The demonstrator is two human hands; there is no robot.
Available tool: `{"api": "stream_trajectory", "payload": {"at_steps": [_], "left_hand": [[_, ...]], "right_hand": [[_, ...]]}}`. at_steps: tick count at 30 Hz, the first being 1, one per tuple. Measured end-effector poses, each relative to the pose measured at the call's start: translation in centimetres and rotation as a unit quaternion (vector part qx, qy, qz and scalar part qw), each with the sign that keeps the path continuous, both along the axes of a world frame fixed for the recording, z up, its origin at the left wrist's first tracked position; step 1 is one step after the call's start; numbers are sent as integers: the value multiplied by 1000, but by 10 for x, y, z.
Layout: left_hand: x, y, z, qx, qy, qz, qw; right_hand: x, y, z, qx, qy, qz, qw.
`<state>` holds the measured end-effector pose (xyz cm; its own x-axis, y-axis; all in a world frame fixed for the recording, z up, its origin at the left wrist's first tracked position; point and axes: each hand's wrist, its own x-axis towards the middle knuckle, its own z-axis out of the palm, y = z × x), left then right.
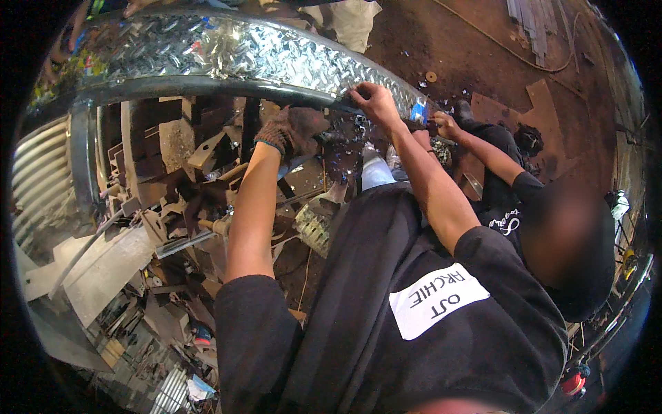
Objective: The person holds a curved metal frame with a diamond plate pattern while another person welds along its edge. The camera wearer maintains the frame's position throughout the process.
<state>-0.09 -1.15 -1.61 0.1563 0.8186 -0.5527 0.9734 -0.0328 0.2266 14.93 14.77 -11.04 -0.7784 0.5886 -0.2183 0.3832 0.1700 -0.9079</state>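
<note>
A shiny diamond-tread metal plate [276, 58] stretches across the far side, with a dark metal bar [207, 87] along its near edge. My left hand [295, 131], in a brown knitted glove, is curled just below that bar. A dark piece shows beside its fingers, too unclear to name. Bare, my right hand [377, 103] is bent at the bar's right end, thumb and fingers pinched together. Whatever sits between those fingertips is too small and dark to make out.
At right a co-worker in black crouches, one hand [447, 125] near a blue item [418, 112] at the plate's end. Scrap metal pieces [176, 141] fill the left below the bar. Corrugated sheet [43, 162] stands far left. A rope [510, 55] lies on the brown floor.
</note>
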Motion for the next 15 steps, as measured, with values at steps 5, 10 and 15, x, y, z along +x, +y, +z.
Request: {"api": "stream_trajectory", "payload": {"at_steps": [5,10,15], "left_hand": [[4,1,13,19,-14,37,999],[2,0,10,29,12,16,999],[3,1,9,19,28,8,999]], "right_hand": [[0,-2,6,22,-9,-5,1000],[3,-2,14,-9,21,2,1000],[0,-1,10,1,-14,-3,1000]]}}
